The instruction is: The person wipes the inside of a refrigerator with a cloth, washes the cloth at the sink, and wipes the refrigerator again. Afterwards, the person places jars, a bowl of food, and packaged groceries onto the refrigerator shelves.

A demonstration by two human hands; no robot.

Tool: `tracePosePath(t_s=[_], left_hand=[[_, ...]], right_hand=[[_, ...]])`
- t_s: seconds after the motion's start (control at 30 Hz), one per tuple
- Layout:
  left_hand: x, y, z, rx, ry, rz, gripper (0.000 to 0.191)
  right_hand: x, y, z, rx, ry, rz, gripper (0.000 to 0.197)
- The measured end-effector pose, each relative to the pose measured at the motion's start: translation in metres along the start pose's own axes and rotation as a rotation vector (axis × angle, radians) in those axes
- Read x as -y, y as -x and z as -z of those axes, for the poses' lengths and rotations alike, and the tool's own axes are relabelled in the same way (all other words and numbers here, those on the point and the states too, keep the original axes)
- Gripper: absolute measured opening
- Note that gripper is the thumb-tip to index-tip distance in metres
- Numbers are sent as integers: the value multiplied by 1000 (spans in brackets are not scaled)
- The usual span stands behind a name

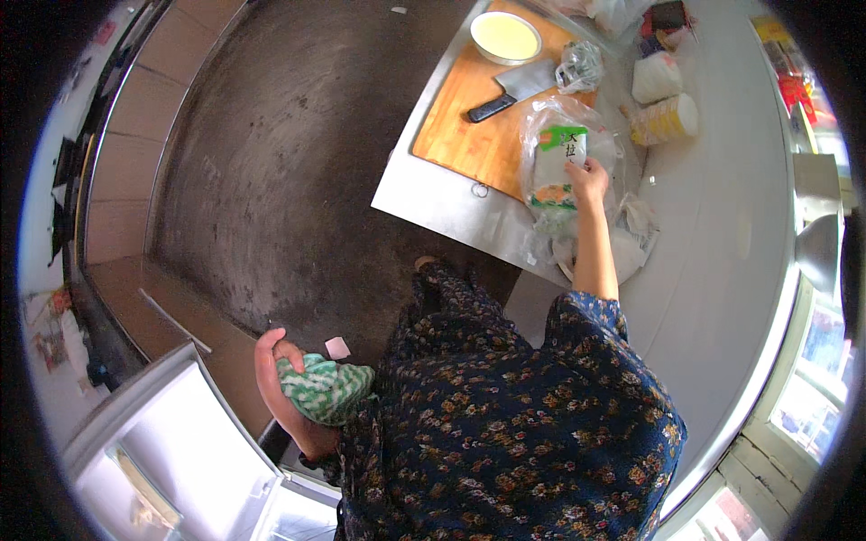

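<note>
My left hand (pixel 279 365) hangs low at my side, holding a bunched green-and-white patterned cloth (pixel 326 389). Out over the table, my right hand (pixel 590 181) grips the right edge of a white-and-green printed food packet (pixel 553 172). Clear plastic bag film (pixel 541 115) lies around the packet. Beyond it, a cleaver (pixel 524 82) with a black handle rests flat on a wooden cutting board (pixel 450 138). A bowl of pale yellow contents (pixel 506 37) stands on the board's far part. Crumpled clear plastic (pixel 580 66) touches the cleaver's blade end.
The metal table (pixel 406 182) has a front corner jutting over the dark floor (pixel 270 169). A yellow-and-white roll (pixel 666 120) and a white pack (pixel 656 76) lie along its right side. At lower left stands an open, lit white appliance (pixel 169 433), apparently a refrigerator.
</note>
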State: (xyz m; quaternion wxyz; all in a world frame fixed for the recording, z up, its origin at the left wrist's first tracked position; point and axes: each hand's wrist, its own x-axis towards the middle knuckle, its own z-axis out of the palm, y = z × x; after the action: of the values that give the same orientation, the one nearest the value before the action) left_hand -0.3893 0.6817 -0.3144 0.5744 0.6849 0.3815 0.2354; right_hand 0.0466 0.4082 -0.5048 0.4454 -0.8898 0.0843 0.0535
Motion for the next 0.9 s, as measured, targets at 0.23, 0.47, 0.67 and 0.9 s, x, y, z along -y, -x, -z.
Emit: tracePosePath(t_s=[0.23,0.47,0.67,0.9], left_hand=[[-6,1,-17,-143,282,94,25],[34,14,21,-68,520,96,38],[47,30,82,-178,575,-178,46],[32,143,123,-717,449,-314,28]], right_hand=[[50,36,16,94,-192,163,23],[151,200,-33,1022,-753,165,25],[236,338,-102,1824,-549,132,29],[257,444,-113,2231,-244,227,35]])
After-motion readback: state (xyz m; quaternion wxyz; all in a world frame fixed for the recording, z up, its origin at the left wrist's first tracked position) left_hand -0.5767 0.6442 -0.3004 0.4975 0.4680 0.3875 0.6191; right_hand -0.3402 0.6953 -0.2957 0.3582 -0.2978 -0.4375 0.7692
